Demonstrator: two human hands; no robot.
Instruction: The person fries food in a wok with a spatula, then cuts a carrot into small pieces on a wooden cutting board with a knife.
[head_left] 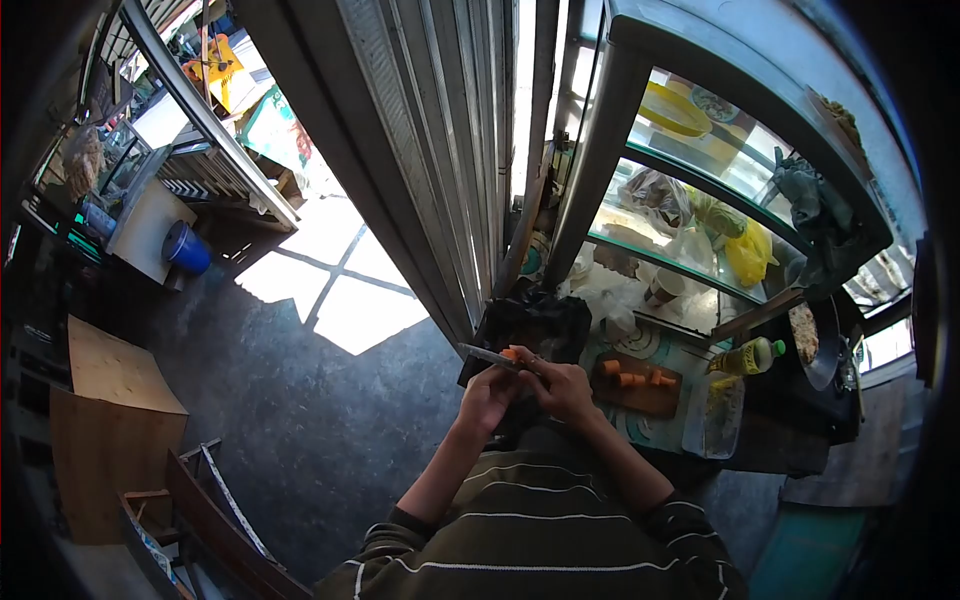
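Both of my hands are close together in front of my torso, in the middle of the view. My left hand [488, 397] is closed around a piece of carrot [512, 354], of which a little orange shows at the fingertips. My right hand [562, 388] is closed on a knife [486, 354]; its blade points left across the carrot, and its handle is hidden by the fingers. Below the hands' far side is a black plastic bag [540, 318]. Several cut carrot pieces [630, 380] lie on a brown cutting board [648, 398] to the right.
Right of the board are a clear plastic container [716, 425], a green-capped bottle [748, 357] and a pan with food [815, 345]. A glass display case [640, 150] holding bags rises behind. A corrugated metal shutter [420, 130] stands ahead. At left are a blue bucket [187, 248] and wooden furniture [115, 430].
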